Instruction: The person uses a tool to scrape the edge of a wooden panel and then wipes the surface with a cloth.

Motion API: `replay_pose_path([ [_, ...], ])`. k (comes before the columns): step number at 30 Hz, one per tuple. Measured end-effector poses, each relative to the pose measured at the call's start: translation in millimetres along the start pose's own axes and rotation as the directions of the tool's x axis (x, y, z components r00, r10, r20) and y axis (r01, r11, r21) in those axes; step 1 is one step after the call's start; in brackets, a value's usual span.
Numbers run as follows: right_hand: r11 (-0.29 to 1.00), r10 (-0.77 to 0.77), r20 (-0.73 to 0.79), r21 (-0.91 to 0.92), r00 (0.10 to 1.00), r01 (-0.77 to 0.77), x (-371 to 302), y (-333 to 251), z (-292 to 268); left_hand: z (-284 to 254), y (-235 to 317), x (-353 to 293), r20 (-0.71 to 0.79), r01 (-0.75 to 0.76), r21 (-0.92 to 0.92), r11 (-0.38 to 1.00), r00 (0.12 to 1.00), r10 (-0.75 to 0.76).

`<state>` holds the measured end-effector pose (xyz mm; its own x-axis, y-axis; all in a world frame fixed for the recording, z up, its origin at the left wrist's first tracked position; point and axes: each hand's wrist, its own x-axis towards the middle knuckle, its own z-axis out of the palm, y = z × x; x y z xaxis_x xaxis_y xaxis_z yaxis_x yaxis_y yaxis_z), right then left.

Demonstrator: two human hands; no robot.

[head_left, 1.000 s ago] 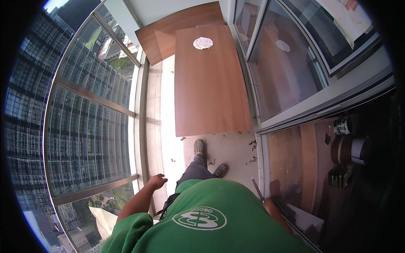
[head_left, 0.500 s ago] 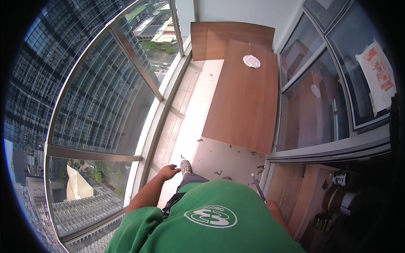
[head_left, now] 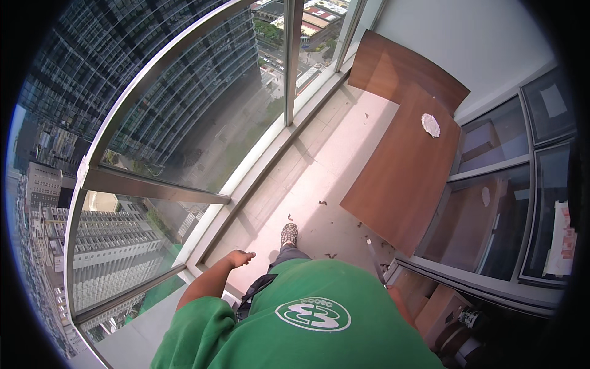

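Observation:
My left hand (head_left: pixel 238 259) hangs out to the left of my body, its fingers loosely stretched and nothing in them. Partly hidden by my green shirt, my right hand (head_left: pixel 393 291) is closed around a long, thin, dark-grey tool (head_left: pixel 375 261) with a pale tip; its exact kind does not show. The tool points forward and slightly left. Ahead on the right lies a large brown wood-grain board (head_left: pixel 402 169), bearing a round whitish crumpled patch (head_left: pixel 430 125). Another brown board (head_left: pixel 412 71) stands behind it by the end wall.
Tall framed windows (head_left: pixel 203 123) run along the left above a low sill (head_left: pixel 264 169). Small curled brown scraps (head_left: pixel 322 203) lie on the pale floor (head_left: pixel 313 166). Dark-framed panes (head_left: pixel 491 209) line the right side. A wooden cabinet (head_left: pixel 439 313) holding dark items is at lower right.
My view has turned to the left, so the boards now appear farther right. My left hand stays out at my side; my right hand still holds the thin tool.

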<state>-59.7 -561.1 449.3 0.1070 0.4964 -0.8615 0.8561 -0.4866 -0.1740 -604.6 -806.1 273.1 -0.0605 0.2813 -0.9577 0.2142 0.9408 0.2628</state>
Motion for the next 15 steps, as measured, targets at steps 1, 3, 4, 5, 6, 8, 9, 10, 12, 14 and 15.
replay_pose_path([
  [1, 1.000, -0.002, 0.017, -0.017, 1.000, 0.003, -9, -17, -1, 12, 4, -13, 0.066, 0.095, -0.087, 0.992, 0.994, -0.090],
  [3, 0.971, -0.130, 0.039, 0.208, 0.991, 0.119, -29, -44, 5, 31, 7, -36, 0.223, 0.174, -0.243, 0.954, 0.967, -0.120],
  [4, 0.948, -0.170, 0.061, 0.283, 0.984, 0.146, -23, -41, 9, 38, 9, -48, 0.305, 0.211, -0.293, 0.933, 0.945, -0.119],
  [5, 0.918, -0.210, 0.083, 0.358, 0.974, 0.168, -17, -39, 14, 42, 13, -62, 0.380, 0.247, -0.338, 0.908, 0.919, -0.108],
  [6, 0.900, -0.229, 0.115, 0.404, 0.967, 0.165, 5, -20, 21, 43, 21, -75, 0.421, 0.263, -0.379, 0.887, 0.903, -0.088],
  [8, 0.870, -0.277, 0.159, 0.459, 0.947, 0.178, 51, 14, 35, 48, 18, -92, 0.458, 0.280, -0.471, 0.836, 0.888, -0.040],
  [9, 0.873, -0.297, 0.158, 0.445, 0.942, 0.201, 64, 20, 39, 53, 15, -97, 0.471, 0.291, -0.518, 0.804, 0.882, -0.016],
  [10, 0.875, -0.321, 0.148, 0.424, 0.935, 0.233, 75, 26, 43, 55, 9, -97, 0.499, 0.329, -0.539, 0.775, 0.866, -0.021],
  [12, 0.887, -0.380, 0.082, 0.314, 0.921, 0.338, 88, 26, 47, 66, 0, -100, 0.474, 0.296, -0.694, 0.657, 0.874, 0.107],
  [14, 0.885, -0.430, 0.032, 0.214, 0.902, 0.414, 94, 30, 48, 76, -4, -113, 0.412, 0.251, -0.788, 0.562, 0.893, 0.179],
  [15, 0.879, -0.452, 0.013, 0.175, 0.892, 0.443, 98, 30, 48, 77, -2, -118, 0.400, 0.243, -0.795, 0.555, 0.899, 0.179],
])
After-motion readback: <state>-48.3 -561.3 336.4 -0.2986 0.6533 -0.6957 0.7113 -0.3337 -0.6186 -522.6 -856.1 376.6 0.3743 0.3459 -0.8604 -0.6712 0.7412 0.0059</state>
